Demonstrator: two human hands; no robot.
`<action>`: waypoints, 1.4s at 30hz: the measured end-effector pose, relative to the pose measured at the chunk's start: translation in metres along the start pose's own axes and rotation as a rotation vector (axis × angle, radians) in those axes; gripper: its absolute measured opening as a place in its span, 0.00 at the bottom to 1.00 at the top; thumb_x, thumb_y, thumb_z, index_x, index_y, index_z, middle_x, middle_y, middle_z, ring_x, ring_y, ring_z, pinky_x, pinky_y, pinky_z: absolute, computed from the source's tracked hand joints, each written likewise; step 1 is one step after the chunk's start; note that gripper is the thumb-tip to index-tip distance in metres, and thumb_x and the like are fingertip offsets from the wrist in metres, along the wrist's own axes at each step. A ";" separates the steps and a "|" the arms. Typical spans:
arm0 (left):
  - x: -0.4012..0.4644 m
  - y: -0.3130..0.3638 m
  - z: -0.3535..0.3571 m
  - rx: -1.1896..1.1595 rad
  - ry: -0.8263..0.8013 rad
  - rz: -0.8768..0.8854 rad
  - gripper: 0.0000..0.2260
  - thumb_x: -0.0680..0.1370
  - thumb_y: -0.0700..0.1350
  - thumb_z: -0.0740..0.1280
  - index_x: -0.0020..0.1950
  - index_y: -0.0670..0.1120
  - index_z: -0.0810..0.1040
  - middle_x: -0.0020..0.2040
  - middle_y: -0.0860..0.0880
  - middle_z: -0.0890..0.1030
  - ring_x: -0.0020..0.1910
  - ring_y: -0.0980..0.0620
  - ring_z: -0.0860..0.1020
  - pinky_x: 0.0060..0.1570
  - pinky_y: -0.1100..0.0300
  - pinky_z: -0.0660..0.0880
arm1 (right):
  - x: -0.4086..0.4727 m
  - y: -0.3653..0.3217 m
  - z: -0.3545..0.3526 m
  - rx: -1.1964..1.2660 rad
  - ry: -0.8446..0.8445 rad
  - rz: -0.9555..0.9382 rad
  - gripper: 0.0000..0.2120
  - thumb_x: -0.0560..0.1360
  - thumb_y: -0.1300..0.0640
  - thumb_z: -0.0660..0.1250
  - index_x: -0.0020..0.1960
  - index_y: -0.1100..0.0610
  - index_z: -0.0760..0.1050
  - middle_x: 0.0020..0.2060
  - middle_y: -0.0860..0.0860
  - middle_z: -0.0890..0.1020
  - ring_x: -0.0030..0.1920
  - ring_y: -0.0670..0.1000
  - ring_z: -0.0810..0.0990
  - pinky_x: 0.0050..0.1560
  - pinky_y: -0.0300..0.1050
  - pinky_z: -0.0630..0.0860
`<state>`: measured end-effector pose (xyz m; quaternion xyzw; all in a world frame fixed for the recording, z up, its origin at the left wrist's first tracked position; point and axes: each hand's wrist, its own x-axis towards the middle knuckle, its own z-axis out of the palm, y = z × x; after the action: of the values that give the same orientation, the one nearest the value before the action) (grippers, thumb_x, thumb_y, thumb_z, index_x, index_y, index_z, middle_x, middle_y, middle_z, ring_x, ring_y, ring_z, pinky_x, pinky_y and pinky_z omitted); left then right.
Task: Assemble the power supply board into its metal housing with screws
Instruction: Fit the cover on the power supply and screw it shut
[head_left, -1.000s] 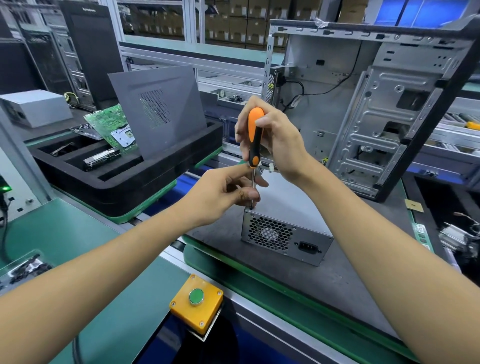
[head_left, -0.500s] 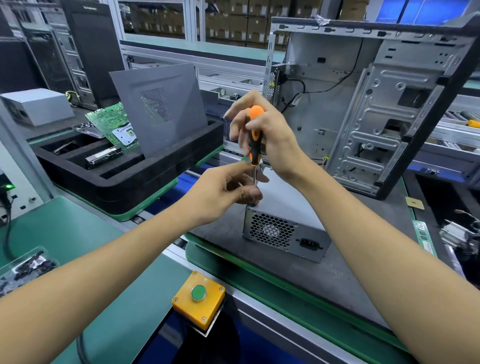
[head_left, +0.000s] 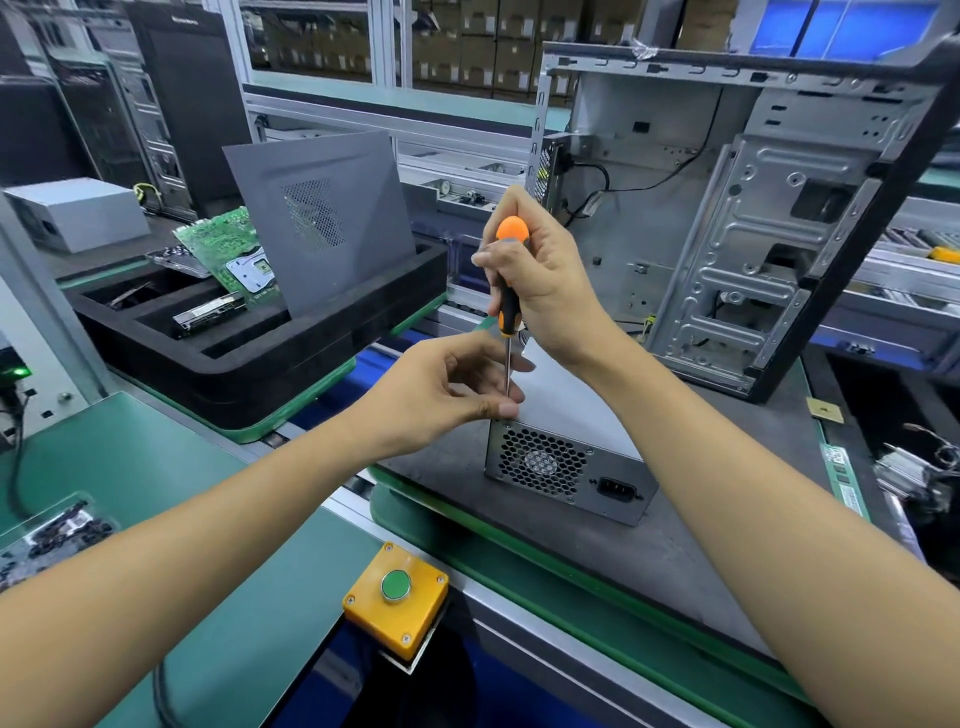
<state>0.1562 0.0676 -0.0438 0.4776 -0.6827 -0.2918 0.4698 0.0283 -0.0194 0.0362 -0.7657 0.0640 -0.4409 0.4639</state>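
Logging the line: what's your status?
Right hand grips screwdriver, upright. Left hand pinches at its tip on housing, top corner. Screw hidden. Nothing in the way.

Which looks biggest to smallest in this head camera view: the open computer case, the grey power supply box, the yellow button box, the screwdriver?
1. Computer case
2. Power supply box
3. Yellow button box, though it sits nearer the camera
4. Screwdriver, partly hidden by the right hand
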 end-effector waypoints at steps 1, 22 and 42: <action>0.000 0.000 0.001 0.029 0.000 0.006 0.16 0.75 0.45 0.78 0.59 0.60 0.82 0.48 0.51 0.87 0.51 0.49 0.85 0.60 0.45 0.81 | 0.000 0.000 0.001 0.003 -0.007 0.001 0.05 0.76 0.65 0.62 0.45 0.57 0.69 0.32 0.57 0.69 0.26 0.52 0.69 0.28 0.39 0.69; -0.002 0.011 -0.008 0.388 -0.002 -0.004 0.11 0.75 0.56 0.77 0.45 0.72 0.77 0.46 0.60 0.86 0.46 0.61 0.85 0.81 0.44 0.40 | 0.007 -0.011 -0.005 0.028 -0.169 0.058 0.13 0.69 0.71 0.59 0.51 0.60 0.69 0.37 0.53 0.73 0.33 0.49 0.70 0.36 0.44 0.68; -0.001 0.000 -0.007 0.332 0.024 -0.015 0.09 0.72 0.58 0.78 0.49 0.56 0.86 0.42 0.61 0.86 0.38 0.58 0.85 0.62 0.52 0.75 | 0.061 -0.082 -0.040 -1.038 -1.028 -0.081 0.07 0.68 0.64 0.68 0.44 0.54 0.77 0.38 0.48 0.82 0.38 0.49 0.79 0.39 0.39 0.72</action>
<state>0.1623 0.0687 -0.0412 0.5571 -0.7122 -0.1728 0.3905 0.0102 -0.0304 0.1434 -0.9989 0.0103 0.0446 -0.0040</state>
